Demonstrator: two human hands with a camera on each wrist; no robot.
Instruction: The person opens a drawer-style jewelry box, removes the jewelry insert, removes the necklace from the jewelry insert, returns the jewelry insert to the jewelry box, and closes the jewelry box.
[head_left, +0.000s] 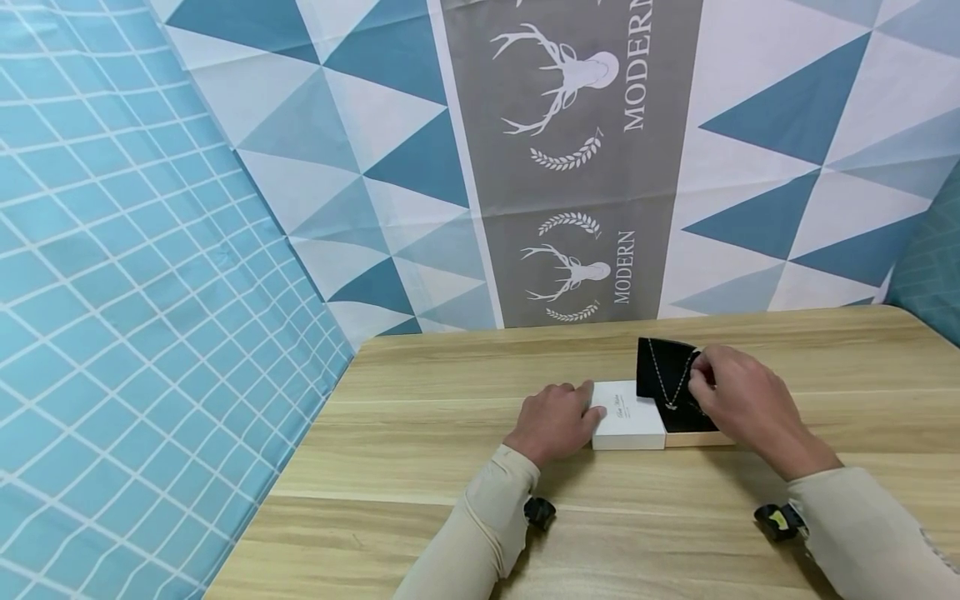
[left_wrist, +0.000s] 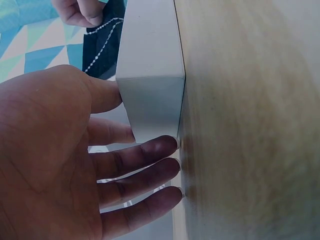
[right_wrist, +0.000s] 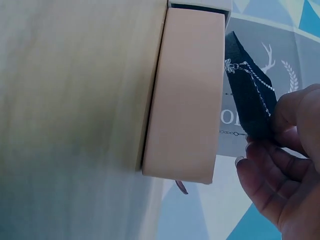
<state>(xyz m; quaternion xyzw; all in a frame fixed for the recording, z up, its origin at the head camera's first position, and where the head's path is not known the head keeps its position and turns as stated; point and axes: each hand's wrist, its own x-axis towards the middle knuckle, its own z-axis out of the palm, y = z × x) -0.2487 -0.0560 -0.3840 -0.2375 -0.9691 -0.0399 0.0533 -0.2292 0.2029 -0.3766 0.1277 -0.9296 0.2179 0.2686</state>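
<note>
A white jewelry box sleeve (head_left: 628, 432) lies on the table, its pinkish-tan drawer (right_wrist: 187, 95) slid partly out to the right. Over the drawer a black necklace card (head_left: 651, 367) stands tilted up, carrying a thin silver necklace (head_left: 671, 406) with a small pendant. My right hand (head_left: 744, 400) pinches the card's right edge between thumb and fingers. At the sleeve's left end, my left hand (head_left: 553, 423) rests its thumb and index finger against the top edge. Its other fingers (left_wrist: 145, 152) stretch down beside the end face to the tabletop.
The wood-grain table (head_left: 420, 467) runs back to a wall cloth (head_left: 570, 167) with triangles and deer heads. A blue gridded cloth (head_left: 112, 333) hangs along the left. From the drawer's end a small dark ribbon-like tab (right_wrist: 181, 187) sticks out.
</note>
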